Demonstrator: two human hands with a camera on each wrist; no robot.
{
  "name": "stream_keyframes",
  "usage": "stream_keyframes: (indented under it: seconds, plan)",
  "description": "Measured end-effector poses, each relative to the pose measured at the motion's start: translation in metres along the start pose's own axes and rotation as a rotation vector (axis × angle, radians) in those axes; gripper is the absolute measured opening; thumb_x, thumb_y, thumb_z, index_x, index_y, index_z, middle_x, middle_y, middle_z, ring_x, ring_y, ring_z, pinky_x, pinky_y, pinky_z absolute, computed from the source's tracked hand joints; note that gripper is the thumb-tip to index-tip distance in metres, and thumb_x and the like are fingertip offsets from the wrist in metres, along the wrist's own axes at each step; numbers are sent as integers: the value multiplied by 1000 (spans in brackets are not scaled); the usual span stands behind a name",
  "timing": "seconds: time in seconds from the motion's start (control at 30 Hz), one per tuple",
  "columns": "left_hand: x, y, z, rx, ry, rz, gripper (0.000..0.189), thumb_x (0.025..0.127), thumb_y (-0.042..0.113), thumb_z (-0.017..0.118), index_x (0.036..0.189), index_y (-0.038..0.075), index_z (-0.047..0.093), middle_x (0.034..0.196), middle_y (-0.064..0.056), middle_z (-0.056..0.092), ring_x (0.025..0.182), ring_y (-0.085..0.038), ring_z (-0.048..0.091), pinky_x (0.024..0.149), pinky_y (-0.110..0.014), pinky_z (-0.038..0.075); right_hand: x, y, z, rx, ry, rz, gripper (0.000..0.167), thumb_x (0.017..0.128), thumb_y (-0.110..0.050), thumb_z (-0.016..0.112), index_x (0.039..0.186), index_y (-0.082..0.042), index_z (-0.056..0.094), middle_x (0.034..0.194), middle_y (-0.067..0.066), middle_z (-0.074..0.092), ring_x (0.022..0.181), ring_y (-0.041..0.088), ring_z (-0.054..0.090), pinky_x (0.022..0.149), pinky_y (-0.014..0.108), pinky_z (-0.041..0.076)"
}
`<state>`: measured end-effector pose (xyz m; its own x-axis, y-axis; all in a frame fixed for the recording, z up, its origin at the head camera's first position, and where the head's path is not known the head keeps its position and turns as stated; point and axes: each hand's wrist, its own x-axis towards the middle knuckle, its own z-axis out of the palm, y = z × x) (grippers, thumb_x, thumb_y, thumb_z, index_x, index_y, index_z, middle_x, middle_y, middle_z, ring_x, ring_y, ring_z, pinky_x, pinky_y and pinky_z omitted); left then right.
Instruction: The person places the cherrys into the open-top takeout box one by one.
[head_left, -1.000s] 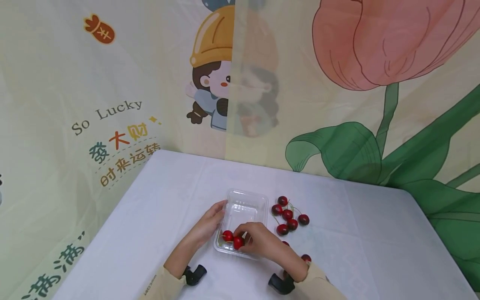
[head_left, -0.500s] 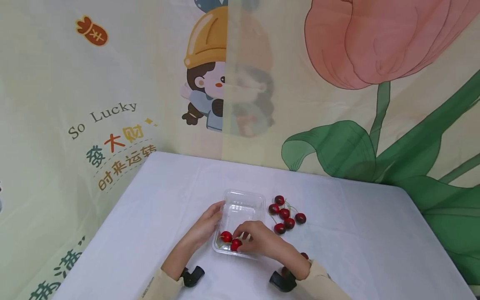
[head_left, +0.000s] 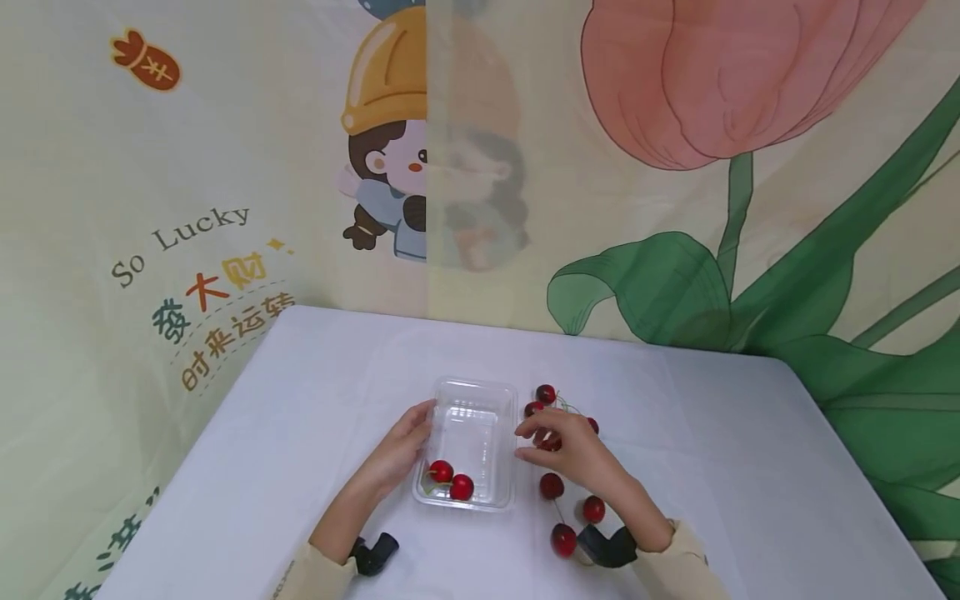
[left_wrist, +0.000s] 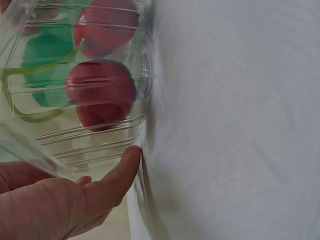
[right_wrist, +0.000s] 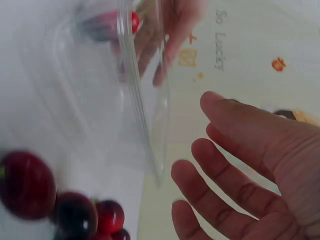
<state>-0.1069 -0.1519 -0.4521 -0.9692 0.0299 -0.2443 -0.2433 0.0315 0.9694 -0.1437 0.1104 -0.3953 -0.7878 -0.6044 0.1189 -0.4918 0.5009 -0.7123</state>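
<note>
My left hand (head_left: 401,446) grips the left side of a clear plastic container (head_left: 501,500), with a fingertip low against its wall in the left wrist view. Inside, at the near end, lie two red cherries (head_left: 462,487) with green stems. My right hand (head_left: 573,446) is just off the container's right rim, above a group of loose dark cherries (head_left: 545,393) that it partly covers. Its fingers are parted and loosely bent with nothing between them, as the right wrist view shows.
More cherries (head_left: 551,486) lie nearer the front, by my right forearm; one (head_left: 564,541) is beside the black wrist camera (head_left: 607,547). A white cloth covers the table (head_left: 360,350). A printed curtain (head_left: 480,292) hangs behind it.
My right hand has let go of the cherry in the container and moved right, over the loose cherries. My left hand stays at the container. The head view has shifted slightly to the right.
</note>
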Motion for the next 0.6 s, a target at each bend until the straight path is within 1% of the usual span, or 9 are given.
stream_keyframes:
  seconds: [0.1, 0.17, 0.23, 0.3, 0.37, 0.47, 0.6]
  plan:
    - [-4, -1, -4, 3, -5, -8, 50, 104, 12, 37, 151, 0, 26, 156, -27, 23, 145, -45, 15, 113, -62, 22, -13, 9, -7, -20, 83, 41, 22, 80, -10, 80, 100, -5, 72, 89, 6, 68, 76, 13, 58, 67, 24, 55]
    - [-7, -3, -6, 6, -12, -9, 50, 104, 12, 38, 151, 0, 26, 157, -26, 23, 145, -44, 15, 113, -62, 22, -22, 16, -11, -40, 142, 79, 21, 80, -9, 80, 99, -5, 72, 85, 3, 66, 73, 10, 55, 64, 24, 53]
    - [-10, -3, -9, 8, -19, -6, 50, 104, 12, 38, 151, 1, 26, 157, -26, 23, 146, -44, 16, 113, -62, 22, -30, 24, -15, -62, 206, 123, 20, 79, -8, 80, 98, -5, 73, 83, 0, 66, 72, 9, 53, 64, 24, 51]
    - [-13, -3, -12, 12, -23, -2, 50, 104, 12, 38, 151, 1, 26, 156, -26, 23, 145, -44, 16, 112, -63, 21, -35, 33, -18, -88, 264, 167, 20, 80, -6, 79, 98, -3, 72, 85, 2, 66, 72, 11, 54, 63, 22, 51]
    - [-15, -3, -14, 14, -31, 1, 50, 104, 12, 38, 151, 1, 26, 156, -26, 23, 145, -44, 15, 112, -63, 21, -39, 41, -18, -108, 305, 213, 21, 80, -4, 78, 100, -2, 71, 90, 7, 68, 73, 14, 56, 65, 22, 51]
    - [-19, -4, -18, 15, -45, 0, 50, 104, 12, 38, 151, 2, 26, 157, -26, 23, 145, -44, 15, 112, -63, 20, -44, 51, -15, -108, 315, 307, 25, 82, -4, 77, 106, -1, 69, 100, 13, 66, 78, 18, 59, 67, 22, 53]
    - [-25, -8, -21, 20, -63, -5, 51, 104, 13, 38, 152, 3, 25, 157, -26, 22, 146, -44, 15, 113, -62, 20, -51, 61, -4, -86, 278, 409, 35, 82, -5, 77, 115, 0, 65, 110, 17, 63, 85, 23, 62, 68, 27, 56]
